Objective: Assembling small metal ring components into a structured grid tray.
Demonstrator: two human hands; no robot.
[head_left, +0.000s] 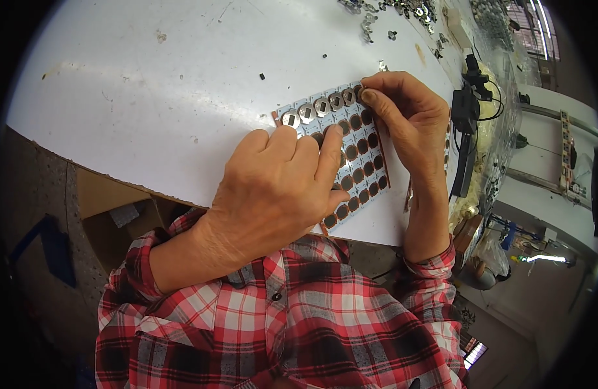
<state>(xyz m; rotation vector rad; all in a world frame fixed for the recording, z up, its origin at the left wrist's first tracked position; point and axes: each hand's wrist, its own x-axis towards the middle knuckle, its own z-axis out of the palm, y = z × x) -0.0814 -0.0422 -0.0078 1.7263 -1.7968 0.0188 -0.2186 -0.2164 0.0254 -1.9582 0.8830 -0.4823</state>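
A light-blue circuit board panel (352,148) with rows of round black pads lies slanted on the white table. Along its far row sit several small shiny metal clips (322,106), each with a dark middle. My left hand (266,168) rests over the panel's left part, index finger stretched onto it and thumb apart at the near side; the other fingers bend, and no object shows in them. At the panel's far right corner my right hand (412,120) pinches a small metal clip (362,93) between thumb and index finger, mostly hidden by the fingertips.
A heap of loose metal clips (416,10) spreads over the far part of the white table (150,97). Small black bits (262,76) lie beyond the panel. On the right are a black power adapter (466,110) with cables and clear plastic bags. An opened cardboard box (111,201) stands below the left edge.
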